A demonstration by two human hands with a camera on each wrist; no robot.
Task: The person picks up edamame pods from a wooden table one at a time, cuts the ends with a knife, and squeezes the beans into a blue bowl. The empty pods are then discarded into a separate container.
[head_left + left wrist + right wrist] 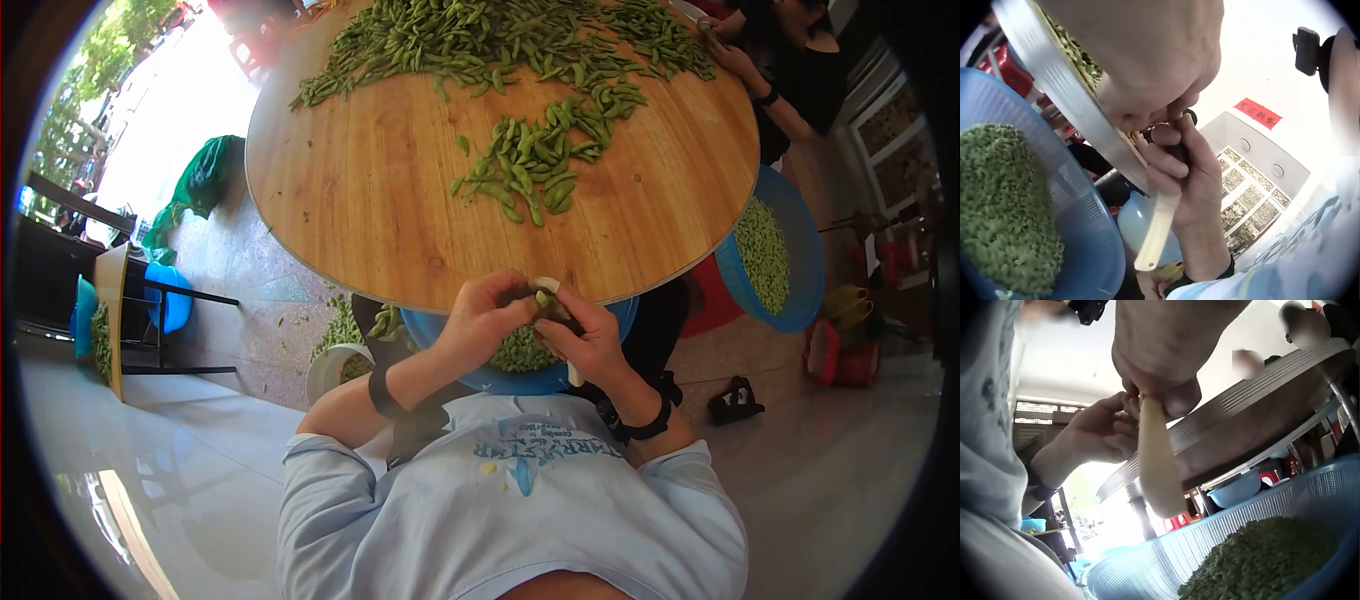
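Both hands meet over a blue basket (500, 383) of shelled green beans (522, 352), close to the table's near edge. Between my left hand's (478, 322) thumb and fingers is a green bean pod (543, 298), pinched near the other hand. My right hand (592, 345) curls its fingers round a tool with a cream-coloured handle (1157, 237). That handle (1159, 469) sticks out below the fist, with a small hole at its end. The tool's working end is hidden among the fingers.
A large heap of pods (450, 35) covers the far side of the round wooden table (350, 190), with a smaller pile (530, 165) nearer. At right stands another blue basket (810, 265) of beans. A white bucket (325, 375) is on the floor at left. Another person (790, 70) sits at far right.
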